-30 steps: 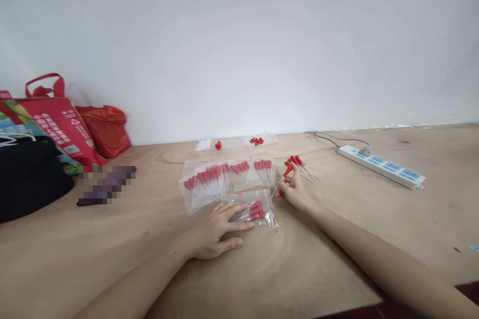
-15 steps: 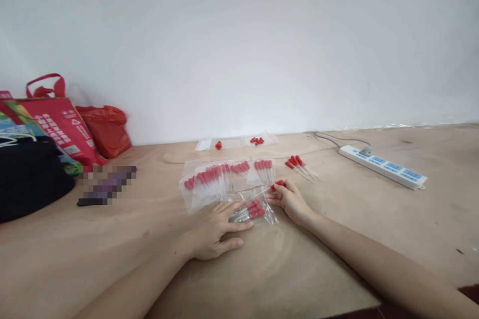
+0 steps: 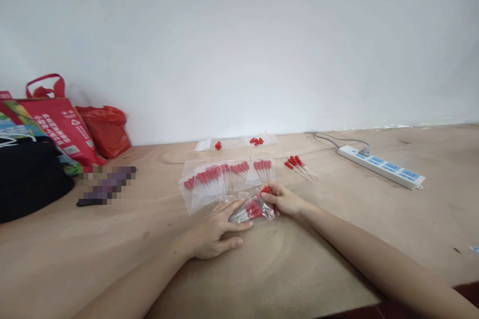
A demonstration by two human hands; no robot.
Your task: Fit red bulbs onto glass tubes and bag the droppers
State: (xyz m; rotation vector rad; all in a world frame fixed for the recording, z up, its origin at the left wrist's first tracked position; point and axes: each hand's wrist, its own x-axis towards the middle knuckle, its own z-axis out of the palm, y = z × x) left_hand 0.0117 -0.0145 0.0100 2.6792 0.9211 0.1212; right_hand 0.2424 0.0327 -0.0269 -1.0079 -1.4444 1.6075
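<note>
A clear plastic bag point(image 3: 242, 215) lies flat on the table, holding several glass droppers point(image 3: 255, 208) with red rubber bulbs. Across its left end rests my left hand point(image 3: 217, 232), fingers spread and pressing on the plastic. At the bag's right end, my right hand point(image 3: 282, 200) pinches a dropper point(image 3: 266, 190) by its red bulb; the tube's far part is hard to see against the plastic. Just beyond the hands, filled bags point(image 3: 209, 179) of droppers overlap in a row. To the right lie loose droppers point(image 3: 297, 163) with their tubes pointing toward the lower right.
Near the wall are bags point(image 3: 234, 143) with loose red bulbs point(image 3: 256, 141). A white power strip point(image 3: 381, 167) with a plugged-in cord lies at the right. Red shopping bags point(image 3: 67, 124), a black item point(image 3: 33, 179) and a blurred dark object point(image 3: 108, 187) occupy the left.
My right hand has moved left with the dropper, its bulb now over the bag's right end. My left hand has stayed in place on the bag.
</note>
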